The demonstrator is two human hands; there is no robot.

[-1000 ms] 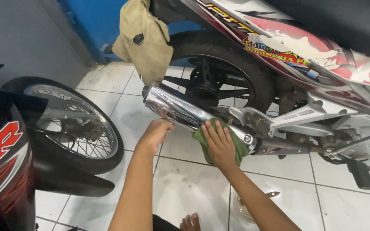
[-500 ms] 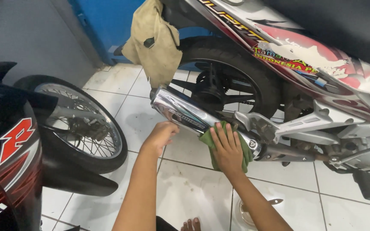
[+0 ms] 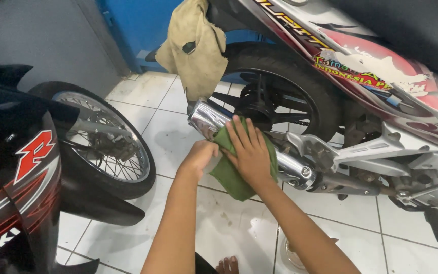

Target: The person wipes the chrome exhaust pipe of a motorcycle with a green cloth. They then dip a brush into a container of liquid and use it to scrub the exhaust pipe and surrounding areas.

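Two hands working on one chrome exhaust pipe (image 3: 209, 117), which is running low beside the rear wheel (image 3: 280, 96) of the motorcycle. My right hand (image 3: 249, 149) is lying flat, fingers spread, pressing a green cloth (image 3: 231, 177) onto the pipe. My left hand (image 3: 198, 157) is curling loosely against the pipe's underside beside the cloth. The cloth is looking soft and limp, best bunched in the palm; the pipe is looking rigid and slick.

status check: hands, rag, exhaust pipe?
Right hand flat on green rag, pressing it to chrome exhaust. Left hand on the rag's near edge. Tan cloth hangs above pipe tip, not touching hands. Rear wheel close behind.
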